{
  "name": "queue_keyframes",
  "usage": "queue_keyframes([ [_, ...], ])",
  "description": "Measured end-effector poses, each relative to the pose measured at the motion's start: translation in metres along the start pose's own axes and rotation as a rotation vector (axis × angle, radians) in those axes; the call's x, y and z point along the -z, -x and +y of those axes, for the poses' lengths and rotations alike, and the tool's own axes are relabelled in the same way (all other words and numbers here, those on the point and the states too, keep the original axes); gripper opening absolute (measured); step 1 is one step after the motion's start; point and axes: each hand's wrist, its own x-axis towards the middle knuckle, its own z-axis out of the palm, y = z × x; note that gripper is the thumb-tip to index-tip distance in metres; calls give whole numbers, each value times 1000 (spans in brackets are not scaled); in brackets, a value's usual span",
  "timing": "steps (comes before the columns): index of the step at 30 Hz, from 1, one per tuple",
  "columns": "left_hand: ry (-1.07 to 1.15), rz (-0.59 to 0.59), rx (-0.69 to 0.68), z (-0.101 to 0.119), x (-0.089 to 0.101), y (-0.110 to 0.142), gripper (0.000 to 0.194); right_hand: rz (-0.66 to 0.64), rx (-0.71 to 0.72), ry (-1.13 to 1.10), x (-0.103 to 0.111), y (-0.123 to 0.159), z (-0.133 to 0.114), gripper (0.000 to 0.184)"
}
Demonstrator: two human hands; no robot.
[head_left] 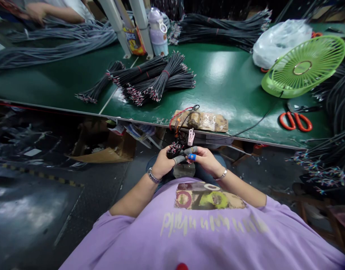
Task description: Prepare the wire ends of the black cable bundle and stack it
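Observation:
My left hand is closed around a short bundle of black cables whose stripped, coloured wire ends point up and away from me. My right hand meets it from the right, its fingertips in grey and blue finger cots pinching at the wire ends. Both hands hover below the near edge of the green table, above my lap. A metal watch sits on my left wrist and a bracelet on my right.
Tied black cable bundles lie on the table's middle. A taped block with red and black wires sits at the near edge. A green fan, red scissors, a plastic bag and a bottle stand around. Another person's arm works far left.

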Motion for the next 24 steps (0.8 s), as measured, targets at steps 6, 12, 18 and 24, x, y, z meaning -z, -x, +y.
queue_keyframes([
  [6,-41,128,-47,1,1,0,31,-20,93,161,0,-1,-7,22],
  [12,-147,-4,-41,7,4,2,30,-78,58,232,0,-1,-11,13],
  [18,-95,-24,-10,10,5,2,32,-26,-139,13,0,-2,-6,8],
  [24,-23,114,-62,21,9,-2,29,38,-260,-279,7,-15,-14,33],
])
